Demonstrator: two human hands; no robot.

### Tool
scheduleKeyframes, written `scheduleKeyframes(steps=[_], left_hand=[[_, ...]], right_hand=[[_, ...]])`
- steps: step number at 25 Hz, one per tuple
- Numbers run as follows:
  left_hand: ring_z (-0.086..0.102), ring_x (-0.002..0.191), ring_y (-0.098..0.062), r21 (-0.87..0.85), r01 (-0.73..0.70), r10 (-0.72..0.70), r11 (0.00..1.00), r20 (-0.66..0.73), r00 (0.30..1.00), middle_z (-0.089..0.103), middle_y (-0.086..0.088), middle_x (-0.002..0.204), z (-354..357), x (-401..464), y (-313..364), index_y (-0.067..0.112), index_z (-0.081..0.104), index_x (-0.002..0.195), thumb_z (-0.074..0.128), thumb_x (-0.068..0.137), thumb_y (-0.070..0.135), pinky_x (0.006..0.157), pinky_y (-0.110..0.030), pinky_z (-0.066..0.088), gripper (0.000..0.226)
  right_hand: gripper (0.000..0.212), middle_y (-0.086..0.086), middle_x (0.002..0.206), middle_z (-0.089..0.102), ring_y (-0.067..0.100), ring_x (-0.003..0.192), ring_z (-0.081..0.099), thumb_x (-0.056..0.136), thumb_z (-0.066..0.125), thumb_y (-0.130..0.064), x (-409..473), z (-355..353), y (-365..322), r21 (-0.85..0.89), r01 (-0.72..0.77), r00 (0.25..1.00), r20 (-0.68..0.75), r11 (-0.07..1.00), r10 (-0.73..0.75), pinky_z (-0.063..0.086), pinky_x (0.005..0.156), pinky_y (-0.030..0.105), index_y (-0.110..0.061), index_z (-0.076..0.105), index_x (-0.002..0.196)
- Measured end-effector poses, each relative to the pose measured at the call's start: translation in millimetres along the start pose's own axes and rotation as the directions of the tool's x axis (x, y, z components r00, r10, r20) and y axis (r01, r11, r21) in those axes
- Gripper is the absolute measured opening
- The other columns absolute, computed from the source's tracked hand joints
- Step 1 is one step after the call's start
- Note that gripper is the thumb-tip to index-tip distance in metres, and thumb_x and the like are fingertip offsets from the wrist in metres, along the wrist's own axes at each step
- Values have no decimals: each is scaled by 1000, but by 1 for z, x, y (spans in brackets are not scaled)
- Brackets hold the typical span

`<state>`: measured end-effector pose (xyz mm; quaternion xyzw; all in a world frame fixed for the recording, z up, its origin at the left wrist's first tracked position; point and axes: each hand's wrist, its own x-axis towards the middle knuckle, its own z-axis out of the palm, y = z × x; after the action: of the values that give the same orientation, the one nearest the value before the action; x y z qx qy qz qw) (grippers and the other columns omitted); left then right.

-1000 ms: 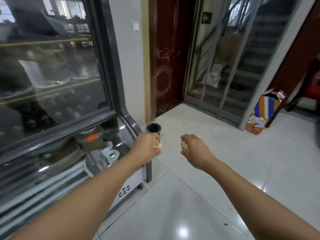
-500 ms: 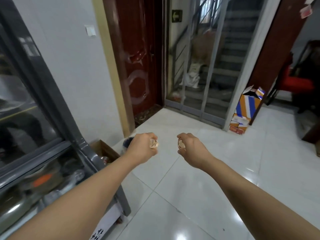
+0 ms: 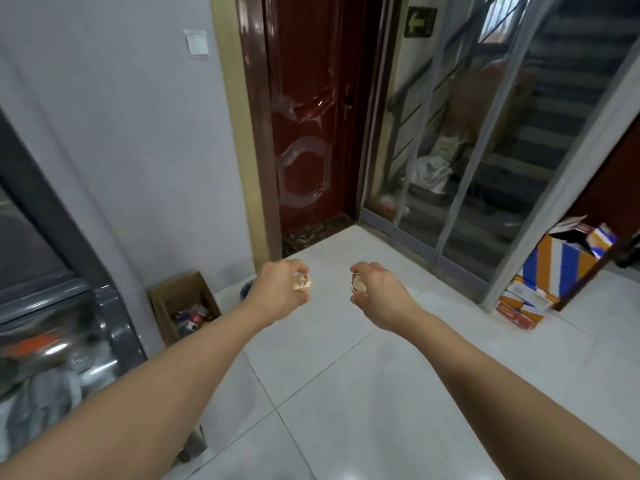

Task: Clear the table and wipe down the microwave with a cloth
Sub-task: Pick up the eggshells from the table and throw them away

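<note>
Two hands: raised apart above the white floor [image 3: 346, 393].
Left hand [image 3: 282, 289]: fisted around a small tan scrap [image 3: 302, 284].
Right hand [image 3: 377, 294]: fisted around a pale round piece [image 3: 358, 288].
Cardboard box [image 3: 183, 306]: left of the left hand.

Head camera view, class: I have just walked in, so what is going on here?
A person walks over a white tiled floor with both arms out. The left hand and right hand are each closed on a small crumpled pale scrap, too small to identify. Ahead to the left, a cardboard box of rubbish sits by the wall beside a display cabinet. No table or microwave is in sight.
</note>
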<state>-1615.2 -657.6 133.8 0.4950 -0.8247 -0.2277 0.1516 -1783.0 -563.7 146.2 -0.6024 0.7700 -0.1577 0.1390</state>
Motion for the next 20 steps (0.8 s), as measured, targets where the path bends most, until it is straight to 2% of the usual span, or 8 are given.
scheduleKeyframes(steps=[4,9,13,20], left_hand=[[61,103,-22,17,44,-44,999,-30,999,67,-4,111,17,53,15,24,63,116,72,73,22,81,-25,48,43],[60,102,-19,-28,88,-90,996,-87,992,66,-2,112,31,135,15,22,63,117,73,75,19,76,-19,40,43],[61,100,-21,-57,131,-138,990,-121,983,66,-5,112,29,219,12,22,62,118,75,74,21,81,-25,48,45],[61,92,-19,-61,236,-243,970,-168,955,68,-3,104,18,334,7,21,63,113,76,74,19,72,-23,43,41]], right_hand=[[43,9,128,50,29,107,56,90,60,-18,57,-11,35,23,32,999,17,999,-33,49,89,35,-14,44,130],[42,9,129,50,28,110,54,91,59,-19,151,-18,62,-5,112,993,35,994,-112,48,91,35,-15,44,130],[42,10,130,50,29,111,54,90,60,-20,243,-26,77,-43,187,981,67,981,-184,47,91,36,-13,46,129],[47,10,129,50,30,112,54,87,63,-19,387,-37,85,-1,324,940,117,946,-321,46,92,38,-13,45,131]])
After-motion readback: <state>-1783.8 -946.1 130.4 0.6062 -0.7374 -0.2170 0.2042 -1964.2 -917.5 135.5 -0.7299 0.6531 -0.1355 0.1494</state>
